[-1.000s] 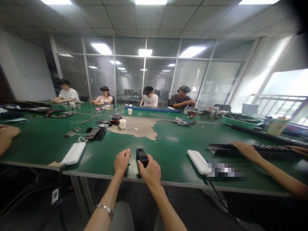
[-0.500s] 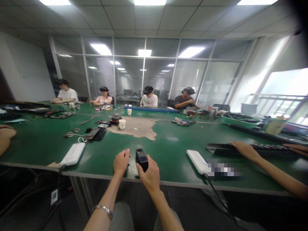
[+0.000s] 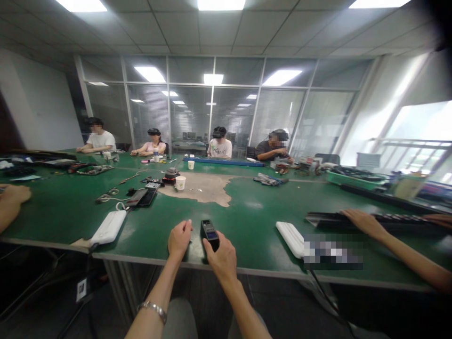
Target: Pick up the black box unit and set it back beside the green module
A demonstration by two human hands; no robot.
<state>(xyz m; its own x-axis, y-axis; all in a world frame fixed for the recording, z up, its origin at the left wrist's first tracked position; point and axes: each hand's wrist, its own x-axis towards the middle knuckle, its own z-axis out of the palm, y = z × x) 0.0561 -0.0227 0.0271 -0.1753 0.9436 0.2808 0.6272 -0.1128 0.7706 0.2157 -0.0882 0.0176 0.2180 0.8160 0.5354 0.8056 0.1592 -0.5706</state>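
My right hand (image 3: pixel 224 256) is wrapped round a small black box-shaped device (image 3: pixel 209 231) with a little bluish screen and buttons on its top. The device stands at the near side of the green table (image 3: pixel 254 235), close to the edge. Left of it, my left hand (image 3: pixel 180 239) rests on the table, its fingers curled closed. A tiny pale bit shows beside those fingers, but what they hold, if anything, is hidden. A gap of green tabletop separates my left hand from the device.
A white power bank (image 3: pixel 109 227) with a cable lies to the left, another white power bank (image 3: pixel 290 239) to the right. Ahead stand a paper cup (image 3: pixel 180 183) and a dark round part (image 3: pixel 171 175). At right, a co-worker's hand (image 3: pixel 363 222) rests on a black rail (image 3: pixel 325 220).
The view has shifted very slightly. My hands and the black device keep the same hold and place. At the far left, a co-worker's hand reaches slightly further into view.
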